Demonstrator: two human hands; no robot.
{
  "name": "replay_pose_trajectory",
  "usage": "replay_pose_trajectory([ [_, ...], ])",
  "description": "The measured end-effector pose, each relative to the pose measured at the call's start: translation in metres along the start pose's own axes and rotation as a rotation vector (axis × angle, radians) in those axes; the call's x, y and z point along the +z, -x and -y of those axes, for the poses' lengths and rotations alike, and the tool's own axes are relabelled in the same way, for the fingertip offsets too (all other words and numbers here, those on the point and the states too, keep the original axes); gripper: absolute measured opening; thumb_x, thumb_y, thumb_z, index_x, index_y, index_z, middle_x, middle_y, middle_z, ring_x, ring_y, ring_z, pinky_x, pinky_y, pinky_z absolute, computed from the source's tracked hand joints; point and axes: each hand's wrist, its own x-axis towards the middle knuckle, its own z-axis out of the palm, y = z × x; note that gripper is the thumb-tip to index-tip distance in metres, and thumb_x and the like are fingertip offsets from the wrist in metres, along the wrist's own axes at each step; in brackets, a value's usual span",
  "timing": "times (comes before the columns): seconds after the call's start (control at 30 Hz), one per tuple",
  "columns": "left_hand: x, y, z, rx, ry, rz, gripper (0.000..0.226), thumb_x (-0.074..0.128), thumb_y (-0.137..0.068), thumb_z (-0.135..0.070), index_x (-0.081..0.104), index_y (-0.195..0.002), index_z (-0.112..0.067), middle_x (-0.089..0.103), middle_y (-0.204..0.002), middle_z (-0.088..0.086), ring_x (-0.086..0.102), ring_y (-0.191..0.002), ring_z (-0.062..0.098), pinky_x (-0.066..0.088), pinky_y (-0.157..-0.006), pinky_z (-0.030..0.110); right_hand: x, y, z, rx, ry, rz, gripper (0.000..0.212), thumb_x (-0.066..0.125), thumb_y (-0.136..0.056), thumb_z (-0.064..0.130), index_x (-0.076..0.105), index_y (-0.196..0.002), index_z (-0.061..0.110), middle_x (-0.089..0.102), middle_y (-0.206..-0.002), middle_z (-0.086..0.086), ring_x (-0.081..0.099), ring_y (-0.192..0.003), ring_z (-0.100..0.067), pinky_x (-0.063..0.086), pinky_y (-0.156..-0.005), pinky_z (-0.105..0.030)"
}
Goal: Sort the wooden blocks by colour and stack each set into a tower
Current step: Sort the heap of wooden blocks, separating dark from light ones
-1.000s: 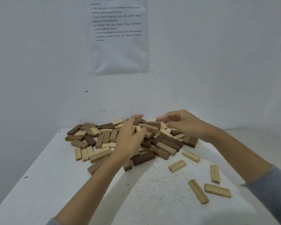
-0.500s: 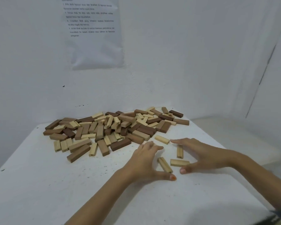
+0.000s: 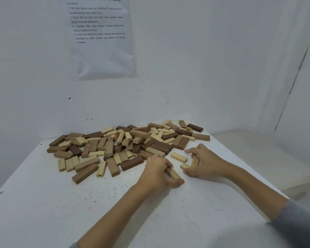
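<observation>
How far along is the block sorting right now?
Done: nothing stacked; no tower stands on the table. In hand: the left hand grips a pale block, and the right hand pinches a pale pair beside a loose pale block. Left: sorting the mixed pile of three shades, then every stack.
</observation>
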Motion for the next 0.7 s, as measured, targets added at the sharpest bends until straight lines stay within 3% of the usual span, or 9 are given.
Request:
replay_pose_trajectory([
  [0.1,-0.004,-0.003,0.001,-0.006,0.018,-0.002,0.058,0.084,-0.066,-0.041,0.065,-0.113,-0.014,0.047,-0.108,0.002,0.039,-0.112,0.017,0.033,-0.078,0.019,0.004,-0.016,0.009,0.080,0.019,-0.046,0.047,0.073,-0.075,0.039,0.058,-0.118,0.029,0.040,-0.118,0.001,0.050,-0.084,-0.007,0.038,-0.065,-0.021],
  [0.23,-0.010,-0.001,0.007,0.013,0.032,-0.016,0.061,0.086,-0.063,-0.040,0.066,-0.114,-0.013,0.050,-0.113,0.003,0.040,-0.113,0.017,0.041,-0.088,0.024,0.014,-0.026,0.019,0.137,-0.002,-0.143,0.030,0.076,-0.072,0.031,0.063,-0.099,0.028,0.046,-0.112,-0.001,0.051,-0.078,-0.010,0.034,-0.054,-0.021],
  [0.37,-0.023,0.003,0.014,0.018,0.089,-0.058,0.060,0.087,-0.061,-0.040,0.067,-0.111,-0.016,0.049,-0.112,-0.003,0.043,-0.110,0.013,0.042,-0.090,0.024,0.016,-0.027,0.025,0.137,-0.028,-0.136,0.027,0.078,-0.071,0.024,0.064,-0.094,0.024,0.055,-0.106,-0.003,0.059,-0.072,-0.014,0.037,-0.048,-0.020],
  [0.5,-0.042,0.004,0.025,0.033,0.089,-0.137,0.053,0.086,-0.061,-0.040,0.068,-0.107,-0.021,0.051,-0.111,-0.004,0.044,-0.107,0.011,0.037,-0.082,0.020,0.013,-0.025,0.037,0.102,-0.317,-0.074,0.023,0.076,-0.074,0.010,0.063,-0.093,0.015,0.064,-0.078,-0.007,0.056,-0.044,-0.018,0.049,-0.044,-0.027],
  [0.7,-0.080,-0.005,0.050,-0.013,0.076,-0.267,0.052,0.088,-0.060,-0.039,0.069,-0.105,-0.021,0.055,-0.108,-0.003,0.049,-0.105,0.012,0.041,-0.088,0.025,-0.001,-0.048,0.076,-0.010,-0.467,-0.082,0.022,0.075,-0.077,0.011,0.066,-0.098,0.015,0.057,-0.076,-0.004,0.055,-0.050,-0.010,0.050,-0.044,-0.023],
])
